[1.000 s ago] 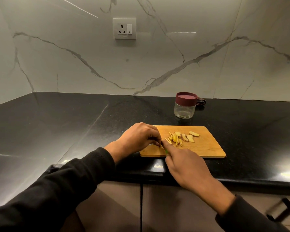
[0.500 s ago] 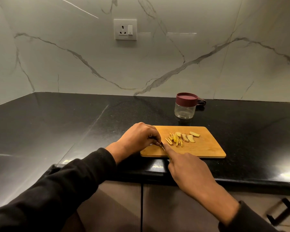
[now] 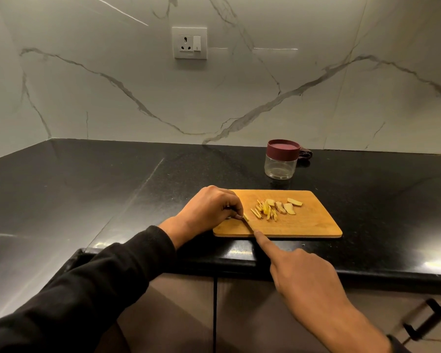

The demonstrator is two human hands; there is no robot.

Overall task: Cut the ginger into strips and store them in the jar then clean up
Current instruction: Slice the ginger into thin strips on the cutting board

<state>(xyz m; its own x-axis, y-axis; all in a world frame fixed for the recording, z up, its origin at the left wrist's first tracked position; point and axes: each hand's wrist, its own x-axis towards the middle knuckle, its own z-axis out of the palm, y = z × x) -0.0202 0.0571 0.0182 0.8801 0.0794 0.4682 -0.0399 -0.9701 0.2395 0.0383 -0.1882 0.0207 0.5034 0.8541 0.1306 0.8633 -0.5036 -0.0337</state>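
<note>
The right hand (image 3: 306,278) sits nearest, out over the counter's front edge, its fingers curled round a knife (image 3: 248,223) whose handle is hidden in the grip; the forefinger stretches straight along the back of the thin blade, which slants up and left onto the cutting board (image 3: 313,225). The blade tip meets the left hand (image 3: 209,207) at the board's left end. That hand is bent knuckles-up, its fingertips pinching a small piece of ginger (image 3: 245,217) against the wood. Just to the right of both hands, mid-board, lies a small heap of ginger strips (image 3: 265,212), with a few uncut ginger slices (image 3: 287,206) beside it. Farther back on the black counter (image 3: 87,189) stands the jar (image 3: 281,159), clear glass with its maroon lid on, well apart from the hands.
</note>
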